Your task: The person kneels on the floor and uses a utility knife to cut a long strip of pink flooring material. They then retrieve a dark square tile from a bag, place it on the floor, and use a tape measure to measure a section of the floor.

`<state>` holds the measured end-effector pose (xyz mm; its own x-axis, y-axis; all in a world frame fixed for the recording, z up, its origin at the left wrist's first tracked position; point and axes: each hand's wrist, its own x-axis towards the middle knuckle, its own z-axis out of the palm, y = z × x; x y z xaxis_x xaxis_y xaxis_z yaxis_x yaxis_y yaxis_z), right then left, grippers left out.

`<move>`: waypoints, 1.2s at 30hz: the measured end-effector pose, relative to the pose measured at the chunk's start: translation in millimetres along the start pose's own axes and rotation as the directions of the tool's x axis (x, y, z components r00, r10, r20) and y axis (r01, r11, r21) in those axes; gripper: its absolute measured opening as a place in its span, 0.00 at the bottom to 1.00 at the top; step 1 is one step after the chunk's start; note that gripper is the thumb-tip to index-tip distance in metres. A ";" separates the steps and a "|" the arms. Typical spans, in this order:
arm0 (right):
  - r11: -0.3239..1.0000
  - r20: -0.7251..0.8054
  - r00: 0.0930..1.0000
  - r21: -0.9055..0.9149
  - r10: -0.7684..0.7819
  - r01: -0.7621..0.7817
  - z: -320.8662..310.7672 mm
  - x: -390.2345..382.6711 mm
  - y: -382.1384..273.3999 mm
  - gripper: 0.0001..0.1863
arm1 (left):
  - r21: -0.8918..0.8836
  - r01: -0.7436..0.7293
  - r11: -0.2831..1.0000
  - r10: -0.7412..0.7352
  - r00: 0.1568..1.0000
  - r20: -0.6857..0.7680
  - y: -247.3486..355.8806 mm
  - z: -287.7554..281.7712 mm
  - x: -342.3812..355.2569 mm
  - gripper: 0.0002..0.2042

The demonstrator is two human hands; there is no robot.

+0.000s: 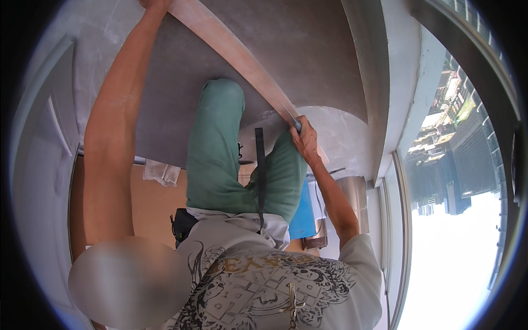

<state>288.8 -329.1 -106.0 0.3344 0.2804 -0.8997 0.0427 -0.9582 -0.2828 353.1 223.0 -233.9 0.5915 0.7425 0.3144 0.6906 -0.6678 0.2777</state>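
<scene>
A long, straight pinkish strip (242, 58) runs slantwise across a dark grey sheet (308, 41). At the top edge of the picture my left hand (153, 3) is by the strip's far end; its fingers are cut off from view. My right hand (306, 138) is closed round a knife (297, 126) beside my knee. The thin blade points forward and left, lying over the strip near its right edge. Whether the blade touches the sheet, I cannot tell. My green-trousered legs (220, 137) are bent, one knee over the sheet.
To the right, a pale ledge (402, 71) and a window frame (407, 214) border a view of buildings outside. A blue flat item (302, 212) and a light cloth (160, 172) lie behind my legs on tan flooring (157, 203). A grey panel (47, 137) stands left.
</scene>
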 end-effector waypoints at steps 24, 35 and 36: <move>0.934 -0.395 0.893 0.351 0.214 -0.068 73.7 31.9 -89.4 0.19 | -0.088 0.039 0.995 -0.040 0.999 -0.011 7.3 -1.4 -0.2 0.15; 0.969 -0.240 0.966 0.243 0.100 -0.040 67.8 28.4 -78.5 0.22 | 0.007 0.093 0.996 -0.093 0.996 0.006 0.7 -1.1 1.7 0.15; 0.976 -0.263 0.964 0.218 0.036 0.023 63.1 30.5 -79.8 0.20 | 0.011 0.099 0.995 -0.099 0.995 0.014 2.5 0.1 2.4 0.15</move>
<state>236.1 -240.6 -131.8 0.5719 0.2212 -0.7899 -0.1559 -0.9161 -0.3694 356.3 223.1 -232.5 0.5258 0.8059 0.2723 0.7503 -0.5902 0.2979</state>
